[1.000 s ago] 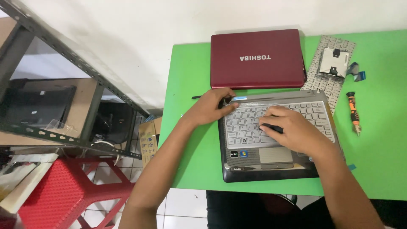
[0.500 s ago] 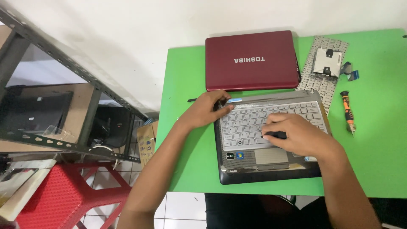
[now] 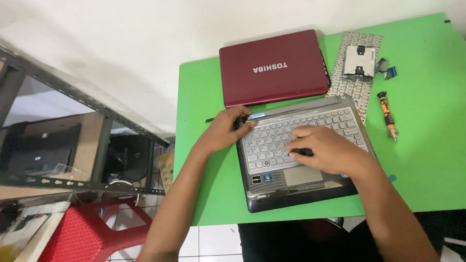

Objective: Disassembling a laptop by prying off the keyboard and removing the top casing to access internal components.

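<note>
- The grey laptop base (image 3: 301,155) lay in the middle of the frame, on the green counter (image 3: 427,160).
- The left hand (image 3: 225,131) held the base's upper left corner, fingers curled on the keyboard edge.
- The right hand (image 3: 325,150) lay on the keys, fingers pinching a small dark tool (image 3: 302,152).
- To do it well, the left hand should have held firm while the tool worked slowly.
- The base's front edge sat close to the counter's near edge.
- A red laptop lid (image 3: 274,68) lay just above; an orange screwdriver (image 3: 387,115) lay to the right.
- Open room was at the right of the frame.
</note>
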